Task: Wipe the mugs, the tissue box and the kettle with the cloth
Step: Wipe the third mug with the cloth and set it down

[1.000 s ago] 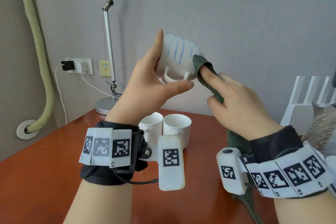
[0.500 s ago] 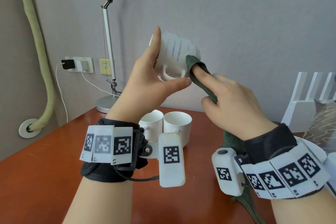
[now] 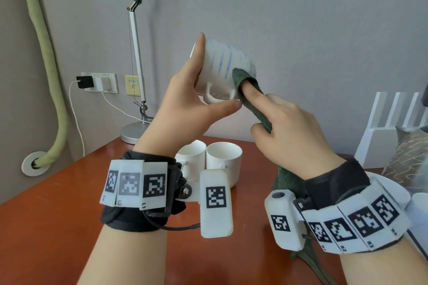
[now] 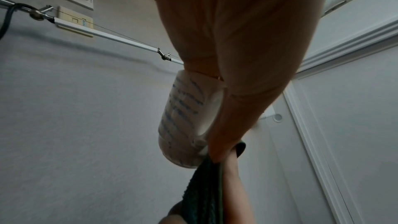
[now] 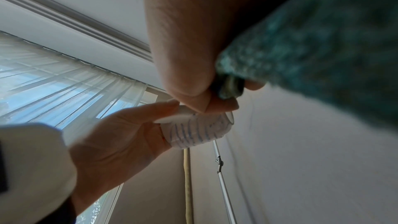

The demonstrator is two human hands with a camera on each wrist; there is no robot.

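Observation:
My left hand (image 3: pixel 199 99) holds a white mug with blue stripes (image 3: pixel 222 65) on its side in the air, thumb under the handle and a finger along the rim. The same mug (image 4: pixel 183 120) (image 5: pixel 198 134) shows in both wrist views. My right hand (image 3: pixel 284 127) grips a dark green cloth (image 3: pixel 245 85) and presses it against the mug's base end with the index finger. The cloth (image 5: pixel 323 60) hangs down past my right wrist. Two plain white mugs (image 3: pixel 223 159) stand side by side on the table behind my left wrist. No tissue box or kettle shows.
The red-brown table (image 3: pixel 51 220) runs up to the grey wall. A lamp base (image 3: pixel 133 132) and its pole stand at the table's far edge. Wall sockets with a charger (image 3: pixel 92 82) and a green hose (image 3: pixel 46 53) are at the left. A white chair (image 3: pixel 393 127) stands at the right.
The striped mug and both hands have drifted slightly left and lower in view. My right index finger with the cloth has slid along the mug's base end toward the handle side.

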